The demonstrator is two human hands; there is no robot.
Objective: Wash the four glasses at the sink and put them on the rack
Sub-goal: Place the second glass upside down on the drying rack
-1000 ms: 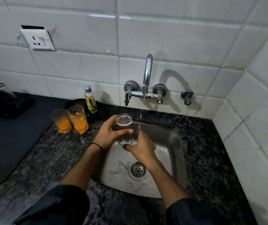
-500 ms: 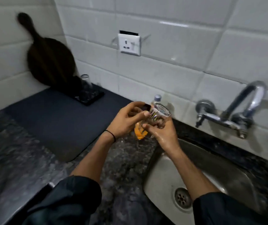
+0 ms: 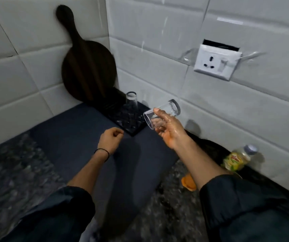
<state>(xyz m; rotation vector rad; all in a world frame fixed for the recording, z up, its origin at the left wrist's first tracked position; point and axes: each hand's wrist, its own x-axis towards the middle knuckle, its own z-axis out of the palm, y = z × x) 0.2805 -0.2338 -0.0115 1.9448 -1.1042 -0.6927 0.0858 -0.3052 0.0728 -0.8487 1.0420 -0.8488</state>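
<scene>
My right hand (image 3: 169, 131) grips a clear wet glass (image 3: 164, 111), tilted on its side with the mouth toward the lower left, just right of the black rack (image 3: 131, 125). One clear glass (image 3: 131, 103) stands upside down on that rack in the corner. My left hand (image 3: 110, 139) hovers over the dark mat (image 3: 80, 137) with loosely curled fingers, holding nothing. Part of an orange-filled glass (image 3: 189, 183) shows beside my right forearm.
A dark round cutting board (image 3: 87, 67) leans in the wall corner behind the rack. A small bottle with a yellow label (image 3: 238, 158) stands by the wall at right. A wall socket (image 3: 216, 64) sits above. Speckled granite counter (image 3: 9, 172) surrounds the mat.
The view swung left from the sink to the rack. My left hand let go of the glass, and my right hand carried it alone toward the rack, tipping it sideways.
</scene>
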